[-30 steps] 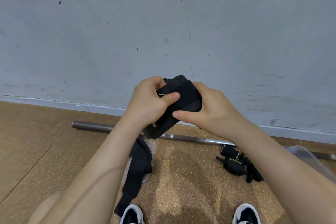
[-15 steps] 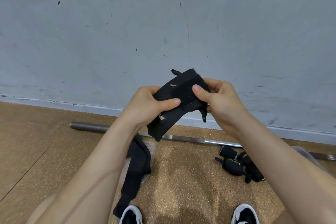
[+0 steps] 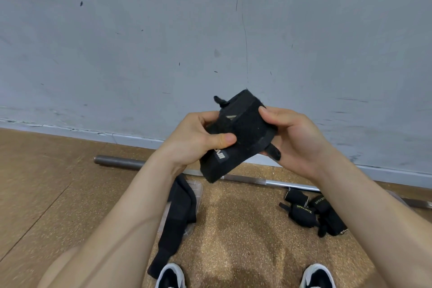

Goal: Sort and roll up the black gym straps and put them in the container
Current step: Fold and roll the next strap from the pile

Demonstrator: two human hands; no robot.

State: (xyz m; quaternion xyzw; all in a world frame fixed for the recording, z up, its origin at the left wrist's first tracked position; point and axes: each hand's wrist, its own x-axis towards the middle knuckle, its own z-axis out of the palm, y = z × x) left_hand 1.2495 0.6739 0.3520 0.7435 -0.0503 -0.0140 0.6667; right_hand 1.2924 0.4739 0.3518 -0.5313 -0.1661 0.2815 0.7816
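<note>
Chest-high before the wall, my left hand (image 3: 198, 139) grips the half-rolled black gym strap (image 3: 243, 133), thumb pressed across it; my right hand (image 3: 299, 138) pinches its other end, fingers curled, and three rolled straps (image 3: 304, 211) lie on the cork floor (image 3: 245, 229) below

A folded strap (image 3: 236, 138), black and wide with a small pale label, is held up and tilted in the middle of the frame. A long strap (image 3: 177, 217) lies unrolled on the floor at lower centre-left. Several rolled straps (image 3: 301, 211), black with yellow lettering, lie close together at lower right.
</note>
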